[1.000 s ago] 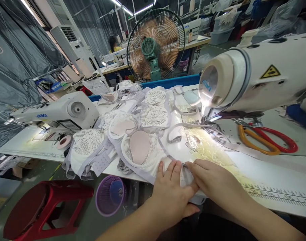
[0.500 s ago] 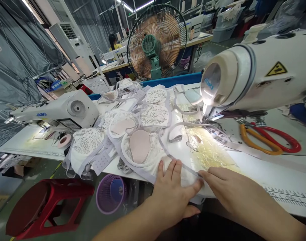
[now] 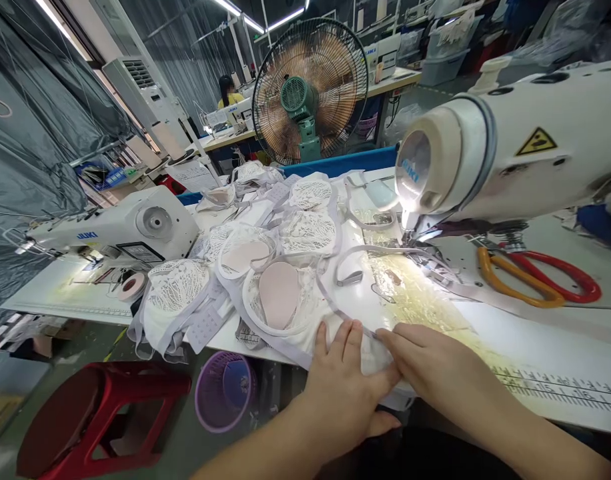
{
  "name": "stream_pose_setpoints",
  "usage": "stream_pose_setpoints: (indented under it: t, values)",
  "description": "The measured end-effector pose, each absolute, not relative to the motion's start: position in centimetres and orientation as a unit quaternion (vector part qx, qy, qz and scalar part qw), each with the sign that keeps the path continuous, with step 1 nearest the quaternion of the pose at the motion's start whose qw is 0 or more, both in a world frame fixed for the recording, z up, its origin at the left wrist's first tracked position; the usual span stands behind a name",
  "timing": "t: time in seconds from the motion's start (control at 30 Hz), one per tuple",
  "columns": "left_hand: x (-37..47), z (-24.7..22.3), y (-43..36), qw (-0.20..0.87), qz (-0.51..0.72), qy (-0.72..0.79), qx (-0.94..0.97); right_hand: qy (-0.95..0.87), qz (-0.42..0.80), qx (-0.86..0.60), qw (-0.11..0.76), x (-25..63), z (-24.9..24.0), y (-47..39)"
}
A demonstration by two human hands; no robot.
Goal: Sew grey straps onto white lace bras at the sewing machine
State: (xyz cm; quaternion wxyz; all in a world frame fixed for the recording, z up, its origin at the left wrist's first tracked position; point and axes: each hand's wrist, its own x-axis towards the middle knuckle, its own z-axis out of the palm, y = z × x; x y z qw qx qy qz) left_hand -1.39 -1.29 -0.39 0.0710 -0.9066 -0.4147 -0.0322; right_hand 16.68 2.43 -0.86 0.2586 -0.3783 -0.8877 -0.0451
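Observation:
A white lace bra (image 3: 280, 293) with grey edging and a beige pad in one cup lies near the table's front edge. My left hand (image 3: 343, 387) rests on its right-hand part, fingers spread and laid flat on the fabric, with the thumb below the table edge. Close beside it, my right hand (image 3: 430, 363) pinches the bra's grey edge between thumb and fingers; the exact grip is partly hidden. Ahead of my hands, a grey strap (image 3: 353, 263) loops on the tabletop toward the lit needle area of the sewing machine (image 3: 445, 160).
More lace bras (image 3: 178, 293) lie piled to the left and behind. Orange-and-red-handled scissors (image 3: 540, 273) rest at right. A second sewing machine (image 3: 130, 227) stands left, a fan (image 3: 310, 93) beyond. On the floor are a red stool (image 3: 130, 413) and a purple basket (image 3: 225, 393).
My right hand has moved left along the bra's edge, closer to my left hand. My left hand has stayed almost in place on the fabric. The view has shifted slightly.

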Motion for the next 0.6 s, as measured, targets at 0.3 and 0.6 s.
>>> stream_pose_setpoints:
  t: [0.3,0.6]
  values:
    - [-1.4,-0.6,-1.2,0.065,-0.039,-0.418,-0.905,-0.874,-0.028,-0.41,0.258,19.5,-0.6,1.0]
    - [-1.3,-0.3,-1.1,0.058,-0.033,-0.419,-0.905,-0.877,-0.015,-0.4,0.265,18.3,-1.5,1.5]
